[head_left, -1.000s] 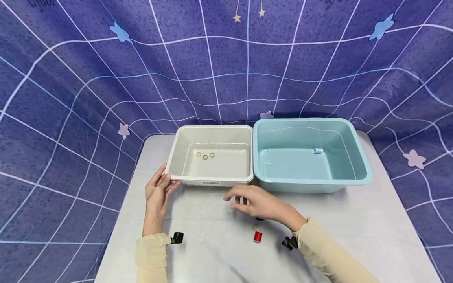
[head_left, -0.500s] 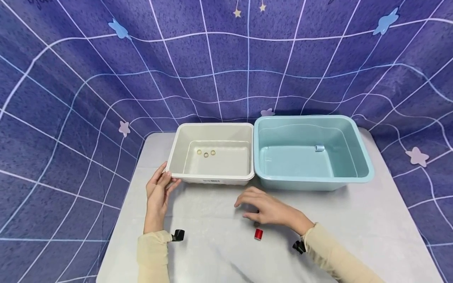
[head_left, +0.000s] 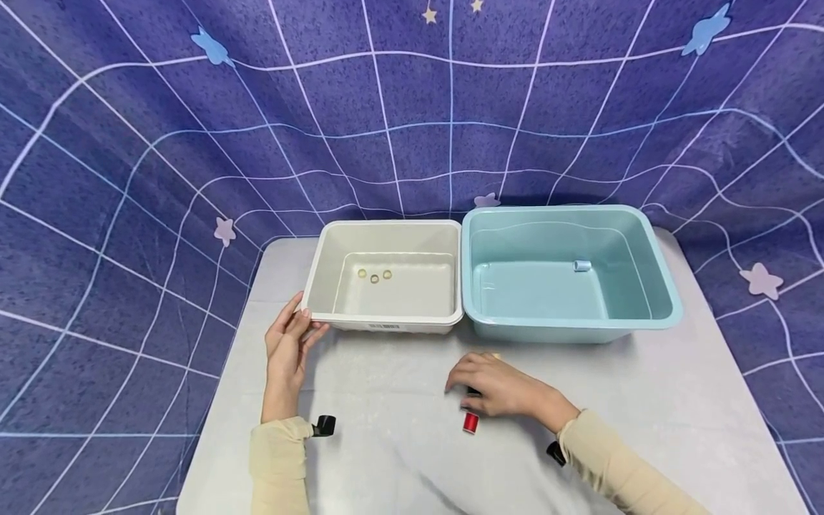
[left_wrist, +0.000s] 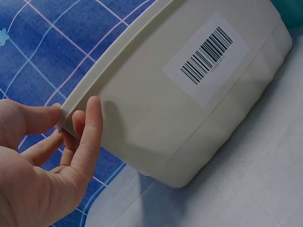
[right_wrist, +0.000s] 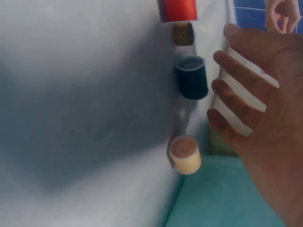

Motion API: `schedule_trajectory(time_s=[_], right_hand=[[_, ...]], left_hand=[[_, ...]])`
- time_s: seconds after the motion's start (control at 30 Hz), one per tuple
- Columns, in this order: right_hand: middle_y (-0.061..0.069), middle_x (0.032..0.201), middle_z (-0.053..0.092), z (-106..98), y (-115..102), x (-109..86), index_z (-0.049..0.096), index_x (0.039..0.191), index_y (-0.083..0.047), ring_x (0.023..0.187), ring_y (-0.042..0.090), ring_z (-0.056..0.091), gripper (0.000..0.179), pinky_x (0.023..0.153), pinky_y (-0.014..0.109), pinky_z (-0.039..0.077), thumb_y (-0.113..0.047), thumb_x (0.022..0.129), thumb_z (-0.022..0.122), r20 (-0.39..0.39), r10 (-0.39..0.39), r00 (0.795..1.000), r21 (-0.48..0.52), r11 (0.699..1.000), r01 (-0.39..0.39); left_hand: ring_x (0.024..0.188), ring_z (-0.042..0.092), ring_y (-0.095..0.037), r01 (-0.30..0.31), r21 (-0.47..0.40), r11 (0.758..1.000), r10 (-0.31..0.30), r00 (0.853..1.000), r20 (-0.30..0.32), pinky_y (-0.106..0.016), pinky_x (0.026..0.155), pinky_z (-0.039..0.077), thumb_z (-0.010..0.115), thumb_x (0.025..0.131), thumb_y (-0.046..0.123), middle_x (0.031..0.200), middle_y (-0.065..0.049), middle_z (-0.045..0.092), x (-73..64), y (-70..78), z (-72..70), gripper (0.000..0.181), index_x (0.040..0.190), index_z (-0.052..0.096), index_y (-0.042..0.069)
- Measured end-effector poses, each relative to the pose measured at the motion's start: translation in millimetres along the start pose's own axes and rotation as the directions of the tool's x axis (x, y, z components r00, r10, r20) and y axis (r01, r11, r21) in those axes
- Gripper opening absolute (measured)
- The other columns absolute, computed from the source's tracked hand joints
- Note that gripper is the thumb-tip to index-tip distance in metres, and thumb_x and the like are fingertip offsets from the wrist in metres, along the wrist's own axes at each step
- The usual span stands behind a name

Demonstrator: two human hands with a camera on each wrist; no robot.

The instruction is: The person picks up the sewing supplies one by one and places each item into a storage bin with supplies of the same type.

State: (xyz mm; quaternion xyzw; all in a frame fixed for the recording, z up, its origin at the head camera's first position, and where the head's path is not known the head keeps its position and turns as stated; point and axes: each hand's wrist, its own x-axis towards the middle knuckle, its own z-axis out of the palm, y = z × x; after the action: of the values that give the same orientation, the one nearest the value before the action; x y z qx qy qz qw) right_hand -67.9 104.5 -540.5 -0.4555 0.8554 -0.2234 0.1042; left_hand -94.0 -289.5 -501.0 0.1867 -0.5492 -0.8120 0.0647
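My left hand (head_left: 285, 357) pinches the rim of a white plastic bin (head_left: 418, 297) at its front left corner. My right hand (head_left: 501, 386) hovers over the table with fingers parted and loosely bent, nothing between them. In the right wrist view a dark blue thread spool (right_wrist: 191, 79) stands beside its fingertips. On one side of that spool lie a dimpled gold ring thimble (right_wrist: 182, 34) and a red thread spool (right_wrist: 179, 9); on the other, a pale yellow spool (right_wrist: 185, 155). From the head view, the hand hides most of this row.
Three gold rings (head_left: 375, 278) lie inside the white bin. Right beside it stands a larger light blue bin (head_left: 534, 297) with a pale blue spool (head_left: 581, 266) in it. A blue grid-patterned curtain (head_left: 412, 164) hangs behind the table (head_left: 380, 443).
My right hand has moved right and nearer to me, from in front of the white bin to over the spools. The left hand stays on the white bin's corner.
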Motion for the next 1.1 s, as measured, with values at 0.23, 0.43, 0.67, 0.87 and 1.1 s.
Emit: schedule_trajectory(time_s=[0.23, 0.43, 0.67, 0.87, 1.1], right_hand=[[-0.01, 0.116, 0.072, 6, 6, -4.8, 0.073, 0.116, -0.025, 0.117, 0.017, 0.062, 0.024, 0.104, 0.048, 0.05, -0.025, 0.093, 0.078, -0.014, -0.081, 0.997, -0.114, 0.99, 0.079], [-0.01, 0.118, 0.071, 13, 8, -6.9, 0.073, 0.117, -0.026, 0.117, 0.017, 0.062, 0.026, 0.102, 0.047, 0.052, -0.018, 0.093, 0.075, -0.005, -0.121, 0.993, -0.172, 0.978, 0.118], [-0.009, 0.118, 0.069, 19, 9, -9.4, 0.074, 0.117, -0.028, 0.116, 0.017, 0.06, 0.027, 0.099, 0.046, 0.051, -0.016, 0.092, 0.074, -0.026, -0.139, 0.99, -0.195, 0.972, 0.132], [-0.009, 0.12, 0.067, 17, 7, -10.8, 0.075, 0.116, -0.031, 0.118, 0.016, 0.058, 0.027, 0.1, 0.046, 0.05, -0.015, 0.095, 0.073, -0.009, -0.119, 0.993, -0.166, 0.979, 0.116], [-0.008, 0.12, 0.067, 18, 6, -10.1, 0.076, 0.108, -0.03, 0.117, 0.017, 0.058, 0.02, 0.099, 0.047, 0.05, -0.017, 0.093, 0.076, -0.006, -0.121, 0.993, -0.179, 0.977, 0.118]], left_hand=[[0.08, 0.066, -0.01, 0.006, 0.01, 1.0, -0.006, 1.0, 0.006, -0.028, 0.084, 0.064, 0.059, 0.105, 0.006, 0.098, -0.002, 0.057, 0.2, 0.0, -1.0, 0.055, 0.158, 0.046, 0.011], [0.08, 0.067, -0.01, 0.0, 0.013, 1.0, 0.0, 1.0, 0.007, -0.028, 0.084, 0.064, 0.06, 0.105, 0.007, 0.098, -0.001, 0.057, -0.4, 0.1, -1.5, 0.054, 0.157, 0.047, 0.011], [0.079, 0.067, -0.009, -0.001, 0.021, 1.0, 0.001, 1.0, 0.019, -0.027, 0.083, 0.064, 0.058, 0.106, 0.006, 0.101, -0.002, 0.057, -2.2, 0.3, -2.0, 0.056, 0.159, 0.043, 0.01], [0.079, 0.067, -0.009, 0.011, 0.018, 1.0, -0.012, 1.0, 0.007, -0.027, 0.083, 0.064, 0.058, 0.106, 0.007, 0.101, -0.001, 0.058, -2.4, 0.5, -1.9, 0.054, 0.158, 0.045, 0.012], [0.079, 0.067, -0.011, 0.015, 0.005, 1.0, -0.015, 1.0, 0.002, -0.028, 0.082, 0.065, 0.058, 0.106, 0.007, 0.098, -0.001, 0.059, -2.2, 0.7, -2.5, 0.053, 0.157, 0.046, 0.012]])
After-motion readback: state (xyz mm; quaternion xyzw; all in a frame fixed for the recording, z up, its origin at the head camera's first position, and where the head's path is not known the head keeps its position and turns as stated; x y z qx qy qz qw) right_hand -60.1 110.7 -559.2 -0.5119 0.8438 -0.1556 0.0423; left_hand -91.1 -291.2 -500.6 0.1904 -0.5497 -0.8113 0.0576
